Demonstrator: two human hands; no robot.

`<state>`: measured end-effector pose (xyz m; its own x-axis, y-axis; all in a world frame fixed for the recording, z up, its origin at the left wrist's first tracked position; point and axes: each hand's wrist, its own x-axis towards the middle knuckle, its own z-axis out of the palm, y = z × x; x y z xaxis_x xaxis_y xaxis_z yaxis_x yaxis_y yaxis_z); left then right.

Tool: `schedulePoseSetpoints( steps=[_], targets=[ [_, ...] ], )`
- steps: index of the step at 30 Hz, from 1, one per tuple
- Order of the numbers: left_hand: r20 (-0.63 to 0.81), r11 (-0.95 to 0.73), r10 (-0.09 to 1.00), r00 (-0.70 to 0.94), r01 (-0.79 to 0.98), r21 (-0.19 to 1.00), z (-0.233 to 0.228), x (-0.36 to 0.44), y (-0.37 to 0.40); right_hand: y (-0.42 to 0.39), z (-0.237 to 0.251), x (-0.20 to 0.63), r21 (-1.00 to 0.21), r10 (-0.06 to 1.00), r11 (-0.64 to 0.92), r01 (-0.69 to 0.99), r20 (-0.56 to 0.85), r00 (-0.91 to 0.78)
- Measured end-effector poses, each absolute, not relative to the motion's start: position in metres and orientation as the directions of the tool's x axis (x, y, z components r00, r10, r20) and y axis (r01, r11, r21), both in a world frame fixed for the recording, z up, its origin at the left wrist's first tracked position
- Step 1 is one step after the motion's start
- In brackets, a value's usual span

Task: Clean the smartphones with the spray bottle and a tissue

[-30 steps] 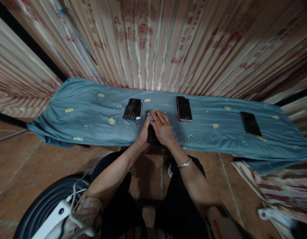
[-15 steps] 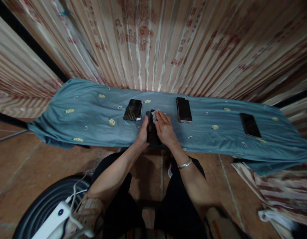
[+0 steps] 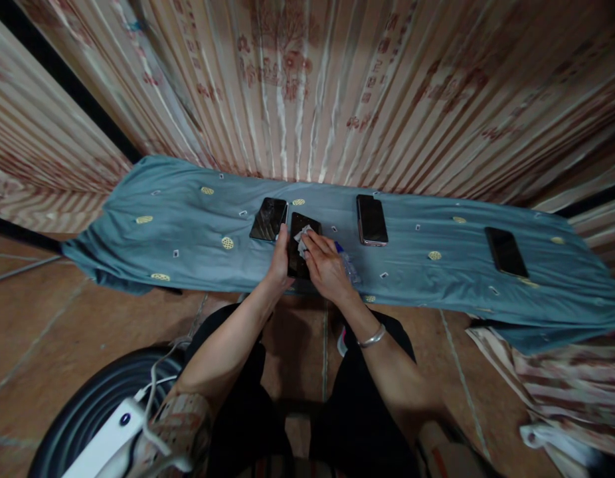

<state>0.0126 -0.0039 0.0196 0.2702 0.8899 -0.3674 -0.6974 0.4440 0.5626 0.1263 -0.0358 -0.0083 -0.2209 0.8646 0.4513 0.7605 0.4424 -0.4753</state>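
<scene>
A dark smartphone (image 3: 297, 255) with small light specks on its screen is in front of me, over the near part of the cloth. My left hand (image 3: 279, 260) grips its left edge, thumb along the side. In my right hand (image 3: 327, 263) is a crumpled whitish wipe (image 3: 302, 240), pressed by the fingertips onto the screen. A clear plastic packet with a blue part (image 3: 351, 265) lies beside my right hand, partly hidden by it. Just beyond my left hand are stacked phones (image 3: 268, 219), the top one dark and reflective.
More dark phones (image 3: 371, 220) lie stacked to the right, and a single phone (image 3: 505, 252) is farther right. All rest on a blue-green patterned cloth (image 3: 202, 259). A pleated curtain (image 3: 307, 133) hangs behind. A white power strip (image 3: 108, 435) with cables sits at lower left.
The held phone now lies flatter with more of its screen showing. My right hand and the wipe have slid slightly down and left across it, and the plastic packet shows more.
</scene>
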Motion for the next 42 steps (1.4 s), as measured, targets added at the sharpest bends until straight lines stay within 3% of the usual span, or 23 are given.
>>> schedulePoseSetpoints(
  steps=[8, 21, 42],
  targets=[
    [-0.331, 0.362, 0.926, 0.183, -0.684, 0.633, 0.016, 0.005, 0.002, -0.044, -0.010, 0.118, -0.463, 0.822, 0.522, 0.717, 0.496, -0.278],
    [-0.365, 0.382, 0.918, 0.158, -0.605, 0.699, 0.023, -0.005, 0.008, -0.059, -0.007, 0.109, -0.480, 0.774, 0.607, 0.634, 0.538, -0.333],
    [-0.343, 0.342, 0.929, 0.140, -0.680, 0.649, 0.023, -0.008, 0.015, -0.057, -0.009, 0.127, -0.446, 0.809, 0.548, 0.708, 0.499, -0.312]
  ],
)
